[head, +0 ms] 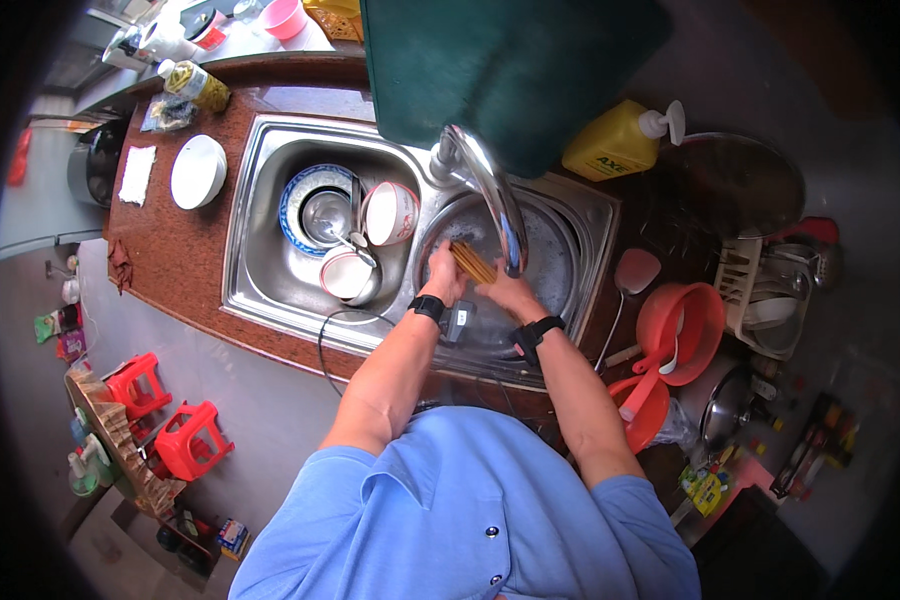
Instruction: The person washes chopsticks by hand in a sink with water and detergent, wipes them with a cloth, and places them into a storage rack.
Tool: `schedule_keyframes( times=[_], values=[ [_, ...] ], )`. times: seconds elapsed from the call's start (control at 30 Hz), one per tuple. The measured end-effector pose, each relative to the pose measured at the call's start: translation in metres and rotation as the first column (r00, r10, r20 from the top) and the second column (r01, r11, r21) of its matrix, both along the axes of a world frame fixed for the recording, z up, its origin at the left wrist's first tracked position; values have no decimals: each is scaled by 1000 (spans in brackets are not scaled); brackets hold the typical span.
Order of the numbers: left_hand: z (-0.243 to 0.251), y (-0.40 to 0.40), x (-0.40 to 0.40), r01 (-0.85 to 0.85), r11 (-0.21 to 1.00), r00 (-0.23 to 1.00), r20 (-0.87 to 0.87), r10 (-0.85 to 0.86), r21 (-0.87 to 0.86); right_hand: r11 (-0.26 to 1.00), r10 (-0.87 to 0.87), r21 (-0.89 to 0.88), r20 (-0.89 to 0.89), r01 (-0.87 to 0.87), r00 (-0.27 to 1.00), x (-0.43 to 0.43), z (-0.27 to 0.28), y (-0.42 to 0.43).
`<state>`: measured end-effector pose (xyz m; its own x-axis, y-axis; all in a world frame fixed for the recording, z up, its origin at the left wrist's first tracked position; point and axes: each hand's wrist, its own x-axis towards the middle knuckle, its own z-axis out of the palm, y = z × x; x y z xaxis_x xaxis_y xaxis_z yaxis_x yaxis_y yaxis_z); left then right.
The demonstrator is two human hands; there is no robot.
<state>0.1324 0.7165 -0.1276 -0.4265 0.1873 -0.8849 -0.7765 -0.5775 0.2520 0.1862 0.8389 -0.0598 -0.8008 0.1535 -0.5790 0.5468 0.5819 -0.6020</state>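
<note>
A bundle of brown chopsticks (472, 262) lies between my two hands, above a large round metal basin (547, 225) in the right sink bowl. My left hand (445, 274) grips the bundle at its left end, and my right hand (511, 289) is closed round its right end. The curved chrome faucet (487, 180) arches over the basin, its spout just beside my right hand. In the left sink bowl (270, 277) are a blue-rimmed plate (294, 196) with a metal bowl (326, 216) on it, red-rimmed white bowls (390, 214) and spoons (358, 241).
White bowls (198, 172) and a white cloth (136, 175) lie on the left counter. A yellow pump bottle (615, 142) stands behind the sink. To the right are a spatula (636, 271), red plastic colanders (682, 330) and a dish rack (739, 285). A cable (321, 337) hangs over the front edge.
</note>
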Motion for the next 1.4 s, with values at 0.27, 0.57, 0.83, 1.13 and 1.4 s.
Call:
schedule_keyframes(
  times=[0.27, 0.57, 0.83, 1.13, 1.4],
  values=[
    [3, 2, 1, -68, 973, 997, 55, 58, 221, 971, -172, -184, -82, 155, 982, -65, -37, -7],
    [5, -17, 18, 251, 345, 905, -346, 248, 904, 985, 169, 77, -316, -152, 934, -6, -21, -63],
    [74, 2, 9, 44, 830, 982, -178, 66, 555, 980, -150, -149, -129, 130, 980, -44, -26, -35],
    [15, 19, 81, 196, 935, 973, 59, -222, 296, 947, -214, 195, -207, 255, 955, 31, -15, 46],
    [14, 35, 65, 246, 932, 959, 72, -273, 265, 921, -377, -97, 22, 378, 926, 47, -21, -32]
  ],
)
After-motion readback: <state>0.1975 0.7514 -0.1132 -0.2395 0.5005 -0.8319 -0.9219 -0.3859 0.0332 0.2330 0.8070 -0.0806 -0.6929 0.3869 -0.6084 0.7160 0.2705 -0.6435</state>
